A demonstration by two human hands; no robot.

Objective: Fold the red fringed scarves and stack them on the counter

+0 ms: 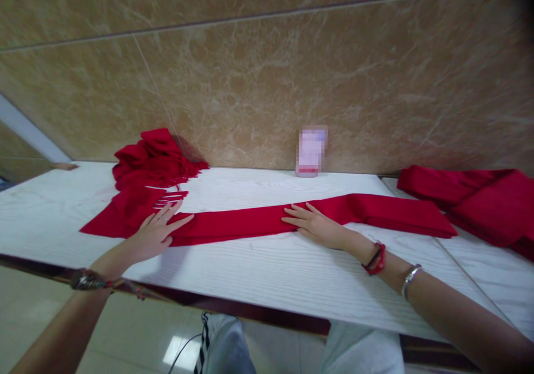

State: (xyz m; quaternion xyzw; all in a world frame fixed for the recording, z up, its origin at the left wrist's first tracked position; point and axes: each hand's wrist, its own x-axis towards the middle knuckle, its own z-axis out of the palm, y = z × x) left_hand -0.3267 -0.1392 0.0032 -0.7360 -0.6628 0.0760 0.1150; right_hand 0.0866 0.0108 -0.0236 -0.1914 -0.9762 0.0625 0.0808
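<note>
A long red scarf lies folded into a narrow strip across the white table, its fringed left end turned over near the table's middle left. My left hand rests on the scarf by the fringe, fingers spread. Flat on the strip's middle lies my right hand, fingers stretched out. Neither hand grips the cloth. The right end of the scarf is doubled over and looks thicker.
A crumpled red fringed scarf is heaped at the back left. More red cloth lies at the right. A phone-like pinkish object, blurred out, leans on the tiled wall. The white table has its front edge near my legs.
</note>
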